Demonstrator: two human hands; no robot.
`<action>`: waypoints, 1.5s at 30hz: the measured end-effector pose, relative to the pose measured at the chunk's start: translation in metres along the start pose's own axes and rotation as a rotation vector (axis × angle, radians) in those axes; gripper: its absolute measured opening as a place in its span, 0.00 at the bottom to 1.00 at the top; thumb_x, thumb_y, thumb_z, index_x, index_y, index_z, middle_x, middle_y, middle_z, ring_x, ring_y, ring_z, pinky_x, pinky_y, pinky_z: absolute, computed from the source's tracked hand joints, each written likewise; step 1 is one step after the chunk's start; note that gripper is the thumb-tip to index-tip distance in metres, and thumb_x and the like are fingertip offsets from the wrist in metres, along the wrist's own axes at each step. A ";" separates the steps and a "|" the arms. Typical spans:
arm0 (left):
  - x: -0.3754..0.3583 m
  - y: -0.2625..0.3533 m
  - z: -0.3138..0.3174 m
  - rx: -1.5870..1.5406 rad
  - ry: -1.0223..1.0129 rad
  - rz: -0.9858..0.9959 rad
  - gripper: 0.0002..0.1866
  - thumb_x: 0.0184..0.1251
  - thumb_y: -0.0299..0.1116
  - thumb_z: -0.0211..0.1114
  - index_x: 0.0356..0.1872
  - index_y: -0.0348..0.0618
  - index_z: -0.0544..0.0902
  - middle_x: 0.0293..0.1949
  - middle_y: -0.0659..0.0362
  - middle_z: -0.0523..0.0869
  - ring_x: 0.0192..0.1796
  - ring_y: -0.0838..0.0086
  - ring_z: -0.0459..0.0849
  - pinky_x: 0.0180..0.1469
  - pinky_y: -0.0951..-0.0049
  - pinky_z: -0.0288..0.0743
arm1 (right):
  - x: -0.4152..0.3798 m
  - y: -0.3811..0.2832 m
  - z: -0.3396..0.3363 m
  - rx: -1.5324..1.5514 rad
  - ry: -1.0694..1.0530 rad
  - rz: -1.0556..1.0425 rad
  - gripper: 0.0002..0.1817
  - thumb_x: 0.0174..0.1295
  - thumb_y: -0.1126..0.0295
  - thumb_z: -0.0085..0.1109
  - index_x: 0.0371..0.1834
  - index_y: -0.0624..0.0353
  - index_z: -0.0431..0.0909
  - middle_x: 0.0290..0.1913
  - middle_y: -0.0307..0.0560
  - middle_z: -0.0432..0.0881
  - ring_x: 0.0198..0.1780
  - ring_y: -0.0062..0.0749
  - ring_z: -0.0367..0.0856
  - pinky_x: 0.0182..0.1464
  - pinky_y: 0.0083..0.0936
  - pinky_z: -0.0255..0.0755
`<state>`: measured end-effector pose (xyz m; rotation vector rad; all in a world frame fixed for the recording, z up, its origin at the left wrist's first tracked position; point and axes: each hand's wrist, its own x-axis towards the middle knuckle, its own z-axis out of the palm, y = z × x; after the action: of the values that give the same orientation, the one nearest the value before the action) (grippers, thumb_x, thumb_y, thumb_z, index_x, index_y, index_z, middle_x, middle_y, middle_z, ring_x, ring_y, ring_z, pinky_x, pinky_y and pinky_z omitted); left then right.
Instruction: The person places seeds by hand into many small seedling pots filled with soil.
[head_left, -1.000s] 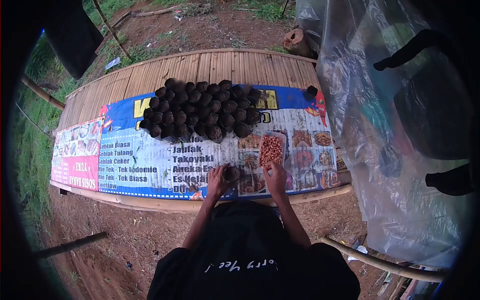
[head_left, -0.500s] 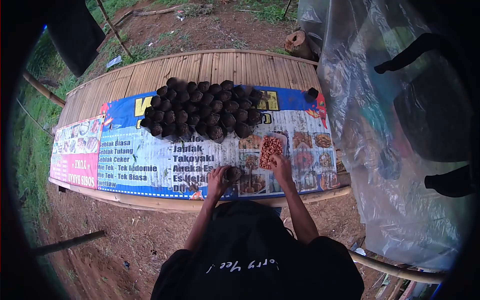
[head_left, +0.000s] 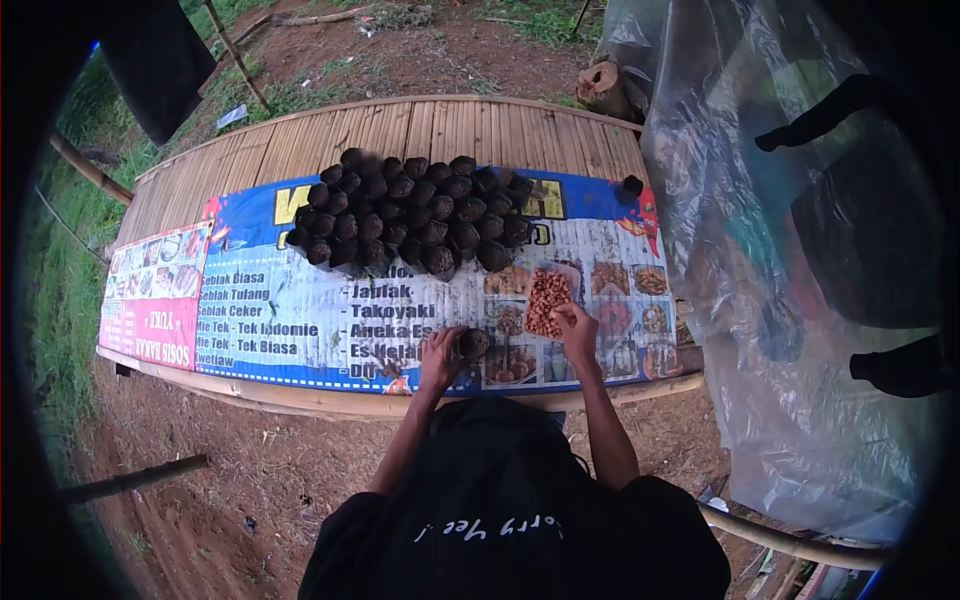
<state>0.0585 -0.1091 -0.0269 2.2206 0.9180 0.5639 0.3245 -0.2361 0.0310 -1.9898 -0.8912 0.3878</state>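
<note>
Close to the table's front edge, my left hand [head_left: 438,358] has its fingers curled against the side of a black planting bag [head_left: 473,345] filled with dark soil. Reddish-brown peanuts [head_left: 548,297] fill a clear plastic tray [head_left: 571,276] right of centre. My right hand [head_left: 577,330] is at that tray's near right corner, fingertips pinched together over the peanuts. Whatever is between those fingertips is too small to make out. Beyond both hands stands a cluster of several black soil-filled bags [head_left: 405,215], packed close together.
A printed banner [head_left: 260,310] covers most of the bamboo-slat table [head_left: 430,130]. One separate black bag [head_left: 629,189] stands at the far right. Clear plastic sheeting [head_left: 760,300] hangs along the right side. A bamboo pole [head_left: 800,540] crosses at the lower right.
My right hand has shifted slightly right and toward me, to the tray's near corner. My left hand stays at the single bag. The whole view has moved a little.
</note>
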 end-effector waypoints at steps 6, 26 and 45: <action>0.000 -0.002 0.002 -0.028 -0.005 0.004 0.39 0.38 0.32 0.79 0.60 0.55 0.78 0.54 0.62 0.81 0.55 0.60 0.76 0.56 0.60 0.68 | 0.002 -0.012 0.004 0.298 0.107 0.292 0.14 0.66 0.62 0.66 0.37 0.65 0.84 0.27 0.45 0.85 0.30 0.21 0.82 0.33 0.23 0.73; 0.006 0.003 -0.004 -0.055 -0.055 0.009 0.37 0.40 0.32 0.79 0.59 0.52 0.77 0.54 0.59 0.81 0.56 0.57 0.76 0.60 0.57 0.67 | -0.002 0.008 0.016 -0.505 -0.050 -0.156 0.08 0.53 0.68 0.70 0.32 0.57 0.81 0.34 0.42 0.86 0.40 0.45 0.77 0.49 0.44 0.69; 0.006 0.003 -0.003 -0.065 -0.030 0.021 0.32 0.47 0.36 0.75 0.59 0.51 0.77 0.53 0.60 0.81 0.53 0.59 0.76 0.58 0.59 0.68 | -0.034 -0.082 0.082 -0.295 -0.347 -0.585 0.05 0.57 0.67 0.67 0.34 0.53 0.82 0.33 0.40 0.81 0.45 0.39 0.74 0.53 0.38 0.66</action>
<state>0.0621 -0.1048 -0.0212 2.1772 0.8498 0.5613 0.2182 -0.1829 0.0518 -1.8303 -1.7754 0.2737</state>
